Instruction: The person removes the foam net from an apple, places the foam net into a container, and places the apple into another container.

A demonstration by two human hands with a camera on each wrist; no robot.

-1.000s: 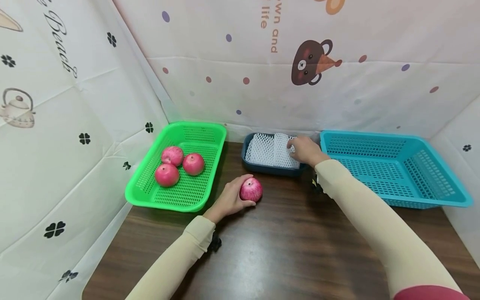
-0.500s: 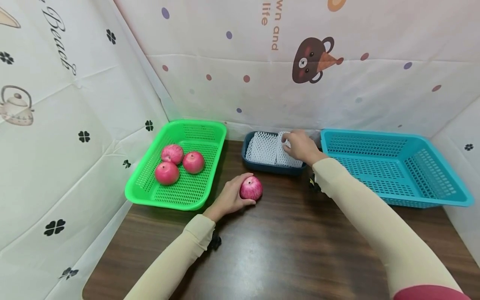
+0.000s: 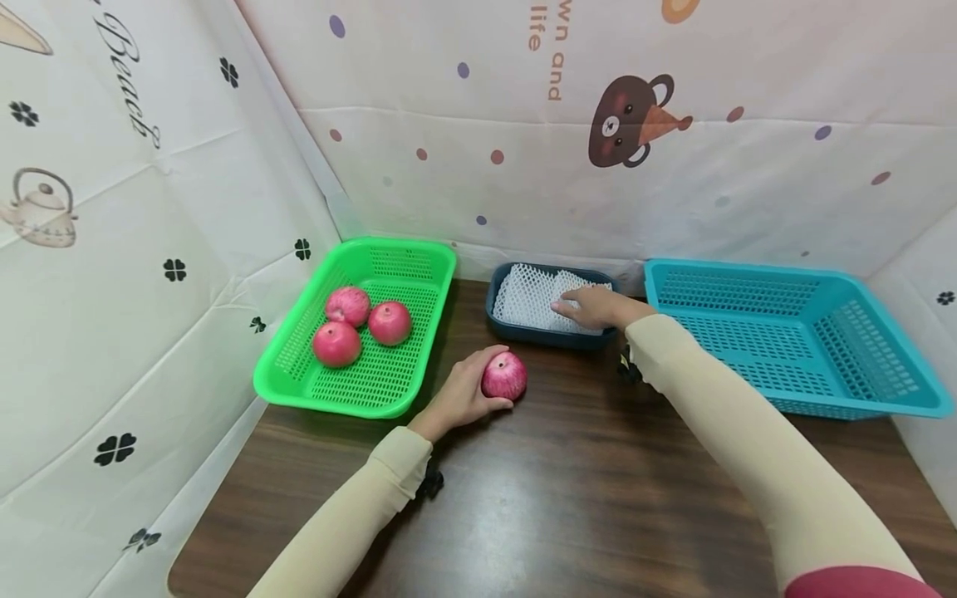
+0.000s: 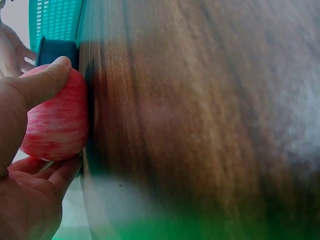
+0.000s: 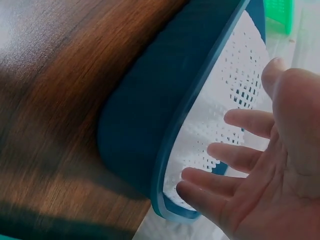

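My left hand (image 3: 465,389) holds a red apple (image 3: 505,378) on the wooden table, thumb on the near side and fingers on the far side. In the left wrist view the same apple (image 4: 60,117) sits between thumb and fingers. White foam fruit nets (image 3: 529,296) lie in a small dark blue tray (image 3: 516,330) just behind it. Over the right part of these nets is my right hand (image 3: 598,306). The right wrist view shows its fingers (image 5: 235,155) spread and fairly straight at the netting (image 5: 235,80), pinching nothing; whether they touch it I cannot tell.
A green basket (image 3: 299,403) at the left holds three apples (image 3: 336,344). To the right of the tray stands a blue basket (image 3: 785,403) with its perforated floor showing. A patterned white cloth (image 3: 419,191) hangs behind and at the sides of the table (image 3: 568,498).
My right hand has shifted over the nets, and its fingers have loosened from a curled pose. The right-hand net moved left, then settled back rightward. My left hand and its apple stay put.
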